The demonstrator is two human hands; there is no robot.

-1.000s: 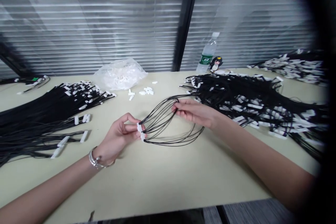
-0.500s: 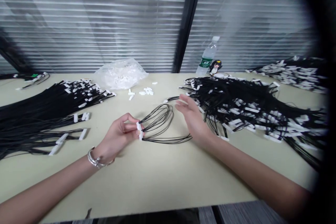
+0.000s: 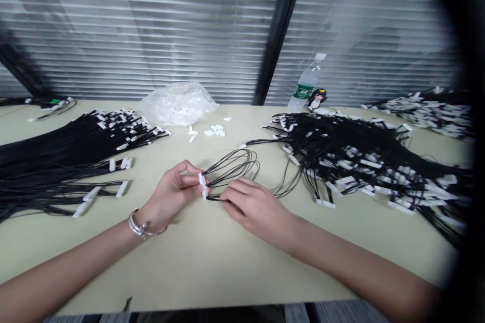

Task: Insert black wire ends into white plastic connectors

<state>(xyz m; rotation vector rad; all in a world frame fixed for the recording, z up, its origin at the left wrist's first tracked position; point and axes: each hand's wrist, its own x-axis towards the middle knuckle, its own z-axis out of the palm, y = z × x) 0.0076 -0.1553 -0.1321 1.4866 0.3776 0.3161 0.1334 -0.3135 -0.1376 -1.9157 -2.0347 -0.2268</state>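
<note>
Between its thumb and fingers my left hand (image 3: 180, 189) pinches a white connector (image 3: 203, 185) at the centre of the table. Thin black wires (image 3: 237, 164) run from the connector and loop round to the right. My right hand (image 3: 252, 207) is closed around the lower wires, just right of the connector; its fingertips are pressed together there. The rest of those wires comes out behind this hand toward the right. A silver bracelet (image 3: 139, 227) circles my left wrist.
Black cable bundles with white ends lie at the left (image 3: 56, 146) and right (image 3: 341, 141). Behind stand a plastic bag of white parts (image 3: 180, 106), loose white connectors (image 3: 215, 130), a bottle (image 3: 306, 83) and a penguin figure (image 3: 317, 99). Another pile (image 3: 424, 108) lies far right.
My right hand has moved left and down from beside the right pile and closed on the lower wires. My left hand keeps its hold on the connector. The view has shifted slightly.
</note>
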